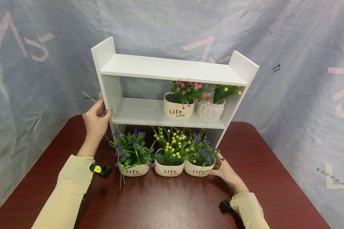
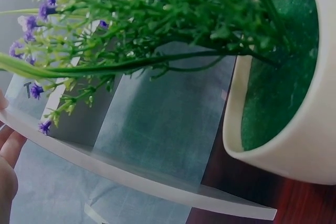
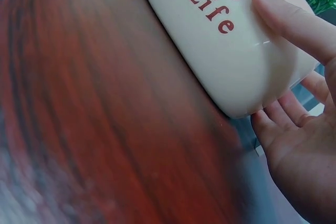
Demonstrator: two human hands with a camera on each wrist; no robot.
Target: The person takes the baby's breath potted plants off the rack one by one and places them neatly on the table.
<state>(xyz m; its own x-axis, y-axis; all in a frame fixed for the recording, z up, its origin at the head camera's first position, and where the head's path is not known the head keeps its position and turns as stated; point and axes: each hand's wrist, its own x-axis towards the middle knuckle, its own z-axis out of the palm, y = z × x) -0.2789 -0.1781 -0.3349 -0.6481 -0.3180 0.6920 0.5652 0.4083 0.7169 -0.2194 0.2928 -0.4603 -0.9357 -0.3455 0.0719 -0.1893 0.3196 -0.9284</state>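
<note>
My left hand (image 1: pixel 96 121) grips the left side panel of a white two-tier shelf (image 1: pixel 172 70), thumb at its front edge and fingers behind. At the lower right, my right hand (image 1: pixel 227 173) holds the end of a cream oval flowerpot (image 1: pixel 197 169) with purple flowers. In the right wrist view the thumb (image 3: pixel 283 17) lies on the lettered front of that pot, and the other fingers reach round its far side. A yellow-flowered pot (image 1: pixel 169 170) and another purple-flowered pot (image 1: pixel 133 170) stand to its left, in a row before the shelf's base.
On the middle board are a pink-flowered "Life" pot (image 1: pixel 177 109) and a white ribbed pot (image 1: pixel 211 110) with yellow flowers. The shelf stands on a dark red wooden table (image 1: pixel 166 203). Grey printed cloth (image 1: pixel 160 25) hangs behind and at both sides.
</note>
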